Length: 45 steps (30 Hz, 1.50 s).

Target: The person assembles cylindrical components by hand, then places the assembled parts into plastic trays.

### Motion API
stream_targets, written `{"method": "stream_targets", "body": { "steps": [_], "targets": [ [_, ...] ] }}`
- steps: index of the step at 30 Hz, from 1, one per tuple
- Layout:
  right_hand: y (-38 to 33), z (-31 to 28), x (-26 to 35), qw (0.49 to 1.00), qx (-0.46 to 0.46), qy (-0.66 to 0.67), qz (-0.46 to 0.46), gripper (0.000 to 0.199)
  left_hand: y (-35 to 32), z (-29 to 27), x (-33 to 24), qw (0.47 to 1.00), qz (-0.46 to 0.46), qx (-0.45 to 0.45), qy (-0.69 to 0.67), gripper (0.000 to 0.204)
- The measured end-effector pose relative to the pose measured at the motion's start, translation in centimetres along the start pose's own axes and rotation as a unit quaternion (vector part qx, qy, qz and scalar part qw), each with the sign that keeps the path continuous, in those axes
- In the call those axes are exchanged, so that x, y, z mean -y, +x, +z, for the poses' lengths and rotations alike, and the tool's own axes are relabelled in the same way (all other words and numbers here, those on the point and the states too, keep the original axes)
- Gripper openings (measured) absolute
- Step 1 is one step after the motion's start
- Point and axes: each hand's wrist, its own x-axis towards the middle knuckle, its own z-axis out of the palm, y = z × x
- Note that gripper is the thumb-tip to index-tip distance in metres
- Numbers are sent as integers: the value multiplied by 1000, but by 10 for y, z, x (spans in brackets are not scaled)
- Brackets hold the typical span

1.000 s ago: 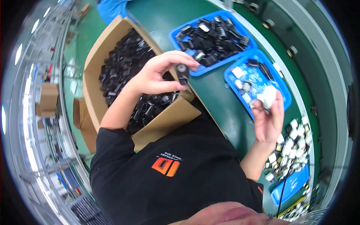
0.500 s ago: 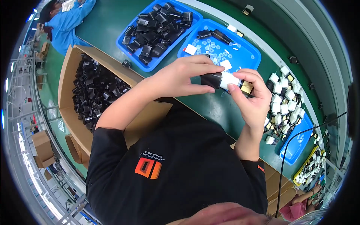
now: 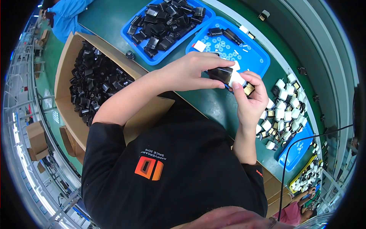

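Observation:
Between its fingers and thumb, my left hand [image 3: 196, 70] grips a glossy black plastic sleeve [image 3: 220, 74]. My right hand [image 3: 251, 97] closes on a white plastic part [image 3: 237, 78] with a gold-coloured section [image 3: 249, 89] at its far-right end. The sleeve and the white part meet end to end; fingers hide some of the joint, so I cannot tell how far one sits inside the other. Both hands hold the pair above the near edge of a blue tray [image 3: 256, 68] with clear discs, small white pieces and a few black parts in it.
Another blue tray [image 3: 134, 49] heaped with black sleeves stands farther left. An open cardboard box [image 3: 63, 76] of black parts is at my left. White-and-gold parts [image 3: 284, 114] are piled at right, near a small blue tray [image 3: 284, 162] and a black cable [image 3: 291, 147]. A blue-sleeved co-worker [image 3: 68, 17] sits far left.
The held pair has tilted, its white end now sitting lower than the sleeve. Both hands keep their grip. The whole view has shifted slightly.

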Motion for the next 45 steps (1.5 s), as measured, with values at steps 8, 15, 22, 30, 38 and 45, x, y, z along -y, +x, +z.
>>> {"method": "stream_targets", "body": {
  "steps": [8, 15, 22, 30, 38, 45],
  "targets": [
    [19, -3, 6, 988, 151, 16, 18, 29, 2, 2, -5, 997, -49, 31, -48, 46],
    [10, 6, -12, 920, 93, 356, 137, 36, 3, 8, -19, 994, 45, -63, -73, 55],
    [7, 20, -14, 947, 67, 307, 73, 63, 7, 5, -22, 995, 68, -56, -36, 49],
    [11, 17, 8, 992, 109, 21, 61, 76, 5, 6, -15, 970, 157, -111, 147, 66],
    [8, 17, -5, 922, 98, 348, 138, 82, 1, 7, -15, 993, -84, 24, -78, 115],
    [-2, 37, 3, 873, 84, 462, 132, 80, -5, 25, -12, 997, -23, -45, 52, 114]
  ]
}}
